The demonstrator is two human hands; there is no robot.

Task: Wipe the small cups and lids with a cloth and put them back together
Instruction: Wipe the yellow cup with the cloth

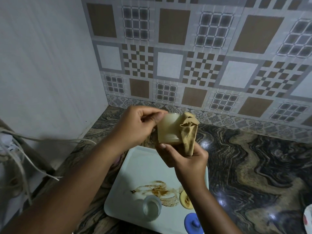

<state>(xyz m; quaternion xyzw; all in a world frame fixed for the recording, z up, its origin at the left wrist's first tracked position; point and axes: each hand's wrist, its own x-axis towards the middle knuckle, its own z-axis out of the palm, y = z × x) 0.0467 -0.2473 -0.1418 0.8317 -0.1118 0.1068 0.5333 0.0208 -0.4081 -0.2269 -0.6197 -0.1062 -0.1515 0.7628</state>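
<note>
Left hand (135, 127) grip pinched on the cup (168, 129) rim, right hand (187, 159) grip clamped on the cloth (188, 132): turn the cup steadily, pressing cloth to wall.

Translucent cup (168, 130) tilted sideways, tan cloth (188, 132) inside.
</note>
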